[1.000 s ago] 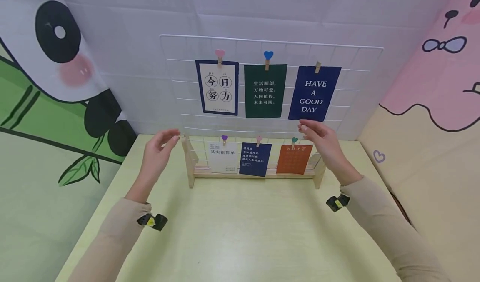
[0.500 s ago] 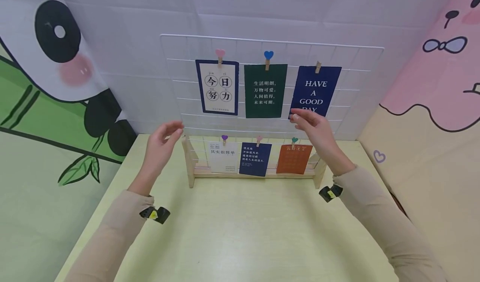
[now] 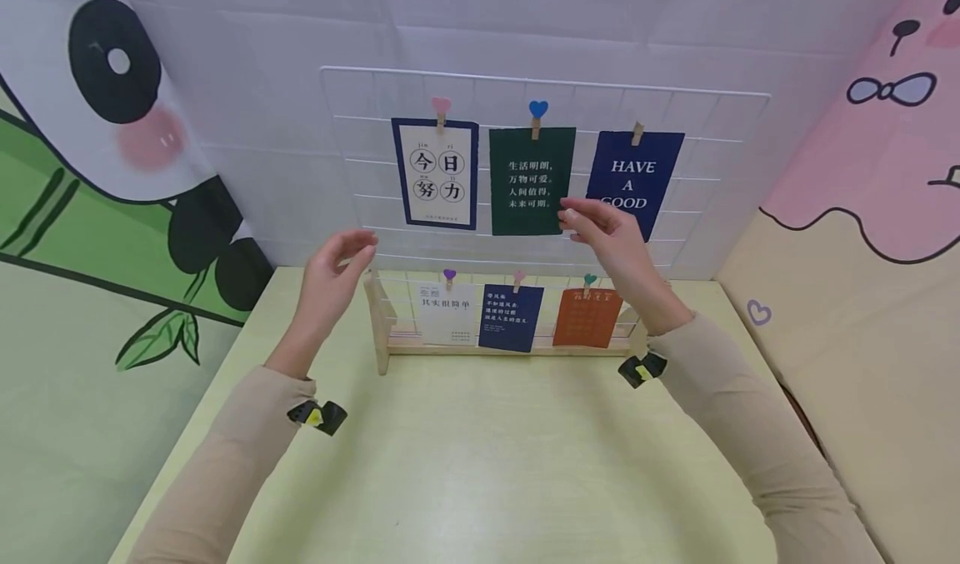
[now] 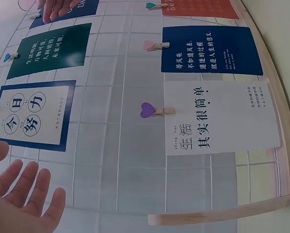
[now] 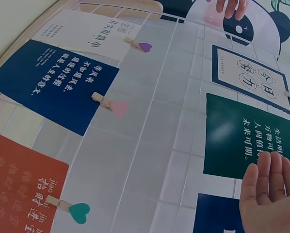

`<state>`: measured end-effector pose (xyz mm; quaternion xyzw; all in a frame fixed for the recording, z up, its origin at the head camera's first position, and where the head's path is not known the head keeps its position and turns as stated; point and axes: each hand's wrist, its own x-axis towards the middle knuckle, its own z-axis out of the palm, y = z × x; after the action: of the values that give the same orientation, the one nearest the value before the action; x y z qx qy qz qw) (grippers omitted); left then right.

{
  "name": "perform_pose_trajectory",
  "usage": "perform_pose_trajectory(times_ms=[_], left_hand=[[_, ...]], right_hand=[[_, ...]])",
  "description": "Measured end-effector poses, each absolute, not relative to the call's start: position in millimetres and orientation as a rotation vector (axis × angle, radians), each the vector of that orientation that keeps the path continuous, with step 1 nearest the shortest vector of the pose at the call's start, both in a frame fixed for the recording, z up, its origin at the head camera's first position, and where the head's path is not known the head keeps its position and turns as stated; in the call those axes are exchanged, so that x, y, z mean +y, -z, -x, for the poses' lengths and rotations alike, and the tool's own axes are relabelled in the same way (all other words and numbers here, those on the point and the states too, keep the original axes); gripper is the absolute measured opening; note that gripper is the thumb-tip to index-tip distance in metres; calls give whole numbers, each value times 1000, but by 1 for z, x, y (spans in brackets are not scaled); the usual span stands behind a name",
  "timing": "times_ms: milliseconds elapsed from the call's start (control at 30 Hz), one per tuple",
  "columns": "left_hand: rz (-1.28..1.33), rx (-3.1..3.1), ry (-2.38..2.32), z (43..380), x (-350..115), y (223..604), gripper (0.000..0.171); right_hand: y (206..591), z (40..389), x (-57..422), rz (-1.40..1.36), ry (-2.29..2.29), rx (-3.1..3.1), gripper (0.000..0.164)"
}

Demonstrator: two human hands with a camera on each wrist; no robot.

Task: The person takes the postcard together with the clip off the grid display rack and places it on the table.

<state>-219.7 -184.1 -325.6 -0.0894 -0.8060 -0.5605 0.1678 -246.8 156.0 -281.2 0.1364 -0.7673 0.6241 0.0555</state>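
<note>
A white wire grid rack (image 3: 720, 118) stands on the table, with cards pegged to it in two rows. Its upper row has a blue-bordered white card (image 3: 441, 172), a green card (image 3: 528, 182) and a navy "HAVE A GOOD" card (image 3: 637, 168). Below hang a white card (image 3: 442, 318), a blue card (image 3: 512, 318) and an orange card (image 3: 585, 322). My left hand (image 3: 333, 281) hovers left of the grid, fingers loosely bent and holding nothing. Between the green and navy cards, my right hand (image 3: 611, 239) is raised in front, covering the navy card's lower part; it holds nothing.
Wooden feet (image 3: 377, 331) and a wooden bar support the rack on a pale yellow table (image 3: 480, 447). Heart-topped clothespins, such as a blue one (image 3: 537, 112), hold the cards. Cartoon-printed cloths (image 3: 82, 314) hang at both sides, with a plain white one behind.
My right hand has moved left and up, from the navy card's bottom edge to the green card's right edge. My left hand has risen and shifted slightly right. The cards hang unchanged.
</note>
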Motion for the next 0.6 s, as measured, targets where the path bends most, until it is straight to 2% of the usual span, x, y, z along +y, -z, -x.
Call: perform_pose_trajectory(times_ms=[267,600], left_hand=[[267,-2303,1591,224,-180,321,37],[282,-2281,1603,228,-176,318,34]], right_hand=[[277,250,144,-395,-1904,-2329,37],[267,258,130,-514,-1899,-2306,36]])
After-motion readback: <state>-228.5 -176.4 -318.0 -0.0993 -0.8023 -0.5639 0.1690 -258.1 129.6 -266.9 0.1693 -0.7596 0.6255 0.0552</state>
